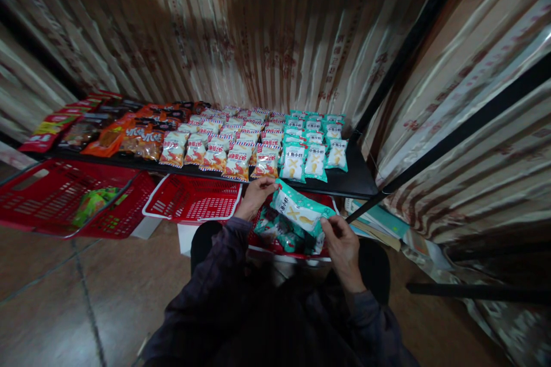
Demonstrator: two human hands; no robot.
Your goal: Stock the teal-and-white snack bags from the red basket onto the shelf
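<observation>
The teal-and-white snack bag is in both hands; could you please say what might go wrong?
Pinched by its edges, the teal-and-white snack bag might slip from the fingers into the red shopping basket. On the black shelf, the front teal bags sit near the edge and could be nudged off.

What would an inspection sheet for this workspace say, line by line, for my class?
Surface: black shelf, bearing rows of packets.
Job's things: one teal packet, held above a red basket with similar packets.
Clutter: two more red baskets at left; flat items near the shelf's right end.
Hands: left hand and right hand pinch the teal packet's opposite ends.
Cables: nothing seen.
Surroundings: pleated drapes behind, tiled floor below.
</observation>
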